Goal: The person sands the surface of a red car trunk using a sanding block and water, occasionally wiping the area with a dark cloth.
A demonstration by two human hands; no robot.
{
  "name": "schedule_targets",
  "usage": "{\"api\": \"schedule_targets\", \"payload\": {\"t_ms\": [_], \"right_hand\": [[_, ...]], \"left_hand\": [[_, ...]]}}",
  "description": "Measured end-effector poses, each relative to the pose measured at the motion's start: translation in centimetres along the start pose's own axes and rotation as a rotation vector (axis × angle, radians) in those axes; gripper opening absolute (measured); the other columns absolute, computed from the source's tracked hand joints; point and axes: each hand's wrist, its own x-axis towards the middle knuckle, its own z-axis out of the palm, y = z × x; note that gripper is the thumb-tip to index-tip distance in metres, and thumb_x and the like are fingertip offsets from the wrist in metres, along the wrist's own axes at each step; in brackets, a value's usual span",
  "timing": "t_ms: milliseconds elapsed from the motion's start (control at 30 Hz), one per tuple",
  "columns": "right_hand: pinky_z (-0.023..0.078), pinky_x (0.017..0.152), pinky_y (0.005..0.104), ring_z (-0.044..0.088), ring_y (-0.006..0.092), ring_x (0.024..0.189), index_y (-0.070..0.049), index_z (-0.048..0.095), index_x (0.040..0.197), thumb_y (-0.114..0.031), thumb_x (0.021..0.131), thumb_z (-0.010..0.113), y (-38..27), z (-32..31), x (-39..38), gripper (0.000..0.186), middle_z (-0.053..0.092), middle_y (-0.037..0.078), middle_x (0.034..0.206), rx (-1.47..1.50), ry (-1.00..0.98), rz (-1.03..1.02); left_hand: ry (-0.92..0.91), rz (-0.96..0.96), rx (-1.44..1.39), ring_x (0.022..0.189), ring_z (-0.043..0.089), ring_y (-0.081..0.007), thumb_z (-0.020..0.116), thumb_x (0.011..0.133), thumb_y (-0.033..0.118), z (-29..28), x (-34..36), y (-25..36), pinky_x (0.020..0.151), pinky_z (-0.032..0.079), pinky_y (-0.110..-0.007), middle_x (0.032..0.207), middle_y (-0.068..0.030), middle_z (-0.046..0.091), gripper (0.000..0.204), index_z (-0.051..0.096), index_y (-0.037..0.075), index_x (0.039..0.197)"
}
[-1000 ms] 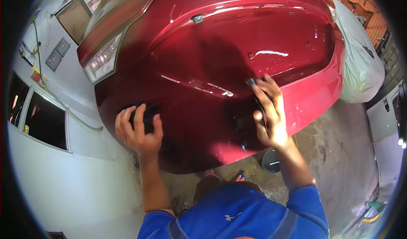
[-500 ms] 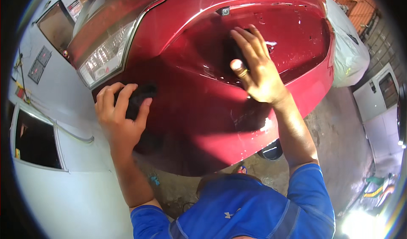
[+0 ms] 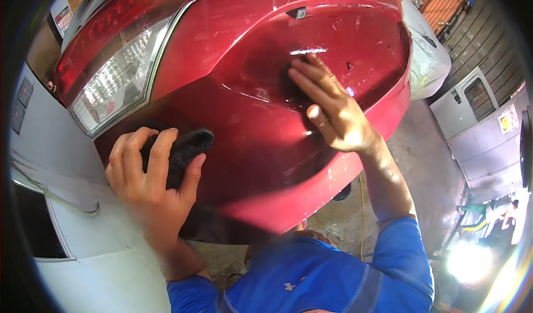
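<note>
The wet, glossy red rear of a car (image 3: 239, 163) fills the middle of the view. My left hand (image 3: 150, 163) has its fingers curled round a soft black pad (image 3: 189, 149), possibly a cloth or sponge, at the lower left of the panel near the tail light (image 3: 119, 74). My right hand (image 3: 338, 105) is held flat over the recessed section (image 3: 255, 57), fingers stretched out and nothing visible in them. Whether its palm touches the paint is hidden. Droplets and bright reflections lie on the red surface near this hand.
Pale sheeting (image 3: 430, 52) covers something beyond the car's right end. A white vehicle door (image 3: 465, 101) leans at the right wall. A yellow cable (image 3: 362, 213) lies on the concrete floor (image 3: 419, 157). A bright lamp (image 3: 469, 262) glares at lower right; a white wall stands at left.
My left hand has shifted left and slightly down with the black pad. The right hand has slid slightly down, its fingers now slanting further left. The whole view has moved a little.
</note>
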Motion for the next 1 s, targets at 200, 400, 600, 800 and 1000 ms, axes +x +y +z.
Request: {"api": "schedule_targets", "payload": {"t_ms": [200, 400, 600, 800, 1000], "right_hand": [[0.024, 0.13, 0.0555, 0.027, 0.0408, 0.16, -0.002, 0.042, 0.161, -0.035, 0.113, 0.047, -0.2, -0.3, -0.3, 0.059, 0.036, 0.019, 0.17, -0.044, -0.116, -0.024], [0.016, 0.131, 0.0566, 0.022, 0.0397, 0.162, -0.002, 0.038, 0.163, -0.041, 0.114, 0.036, 0.6, 0.1, 0.1, 0.062, 0.03, 0.019, 0.173, 0.031, -0.177, -0.049], [0.012, 0.132, 0.056, 0.022, 0.0369, 0.162, -0.009, 0.038, 0.165, -0.042, 0.114, 0.036, 2.2, -0.9, 3.5, 0.061, 0.032, 0.013, 0.173, -0.045, -0.137, -0.086], [0.007, 0.131, 0.0582, 0.019, 0.0351, 0.164, -0.008, 0.033, 0.167, -0.043, 0.113, 0.034, 4.6, -1.7, -1.8, 0.065, 0.027, 0.013, 0.176, 0.014, -0.29, -0.157], [0.007, 0.131, 0.0608, 0.02, 0.0372, 0.163, -0.006, 0.029, 0.168, -0.041, 0.112, 0.035, 5.4, -2.2, 0.7, 0.066, 0.026, 0.016, 0.175, 0.239, -0.406, -0.369]], "left_hand": [[0.008, -0.002, 0.025, 0.117, 0.061, -0.0392, 0.081, 0.086, 0.042, 0.3, -0.2, 0.1, 0.097, 0.048, -0.052, 0.119, -0.0121, 0.066, 0.043, 0.076, 0.01, 0.115], [0.009, -0.049, 0.052, 0.118, 0.061, -0.0378, 0.082, 0.086, 0.04, 0.2, -0.6, 0.2, 0.097, 0.047, -0.051, 0.12, -0.011, 0.066, 0.042, 0.075, 0.011, 0.115], [0.062, -0.112, 0.101, 0.119, 0.06, -0.0369, 0.083, 0.085, 0.036, 1.0, -0.2, 1.3, 0.099, 0.046, -0.05, 0.121, -0.0097, 0.066, 0.039, 0.075, 0.012, 0.114], [0.071, -0.163, 0.143, 0.119, 0.06, -0.0365, 0.083, 0.085, 0.029, 0.7, -0.7, 2.8, 0.1, 0.046, -0.05, 0.12, -0.0101, 0.066, 0.034, 0.075, 0.011, 0.113], [0.157, -0.231, 0.212, 0.115, 0.061, -0.0365, 0.083, 0.085, 0.024, 1.9, -0.2, 5.0, 0.099, 0.047, -0.05, 0.117, -0.0106, 0.067, 0.032, 0.075, 0.009, 0.113]]}}
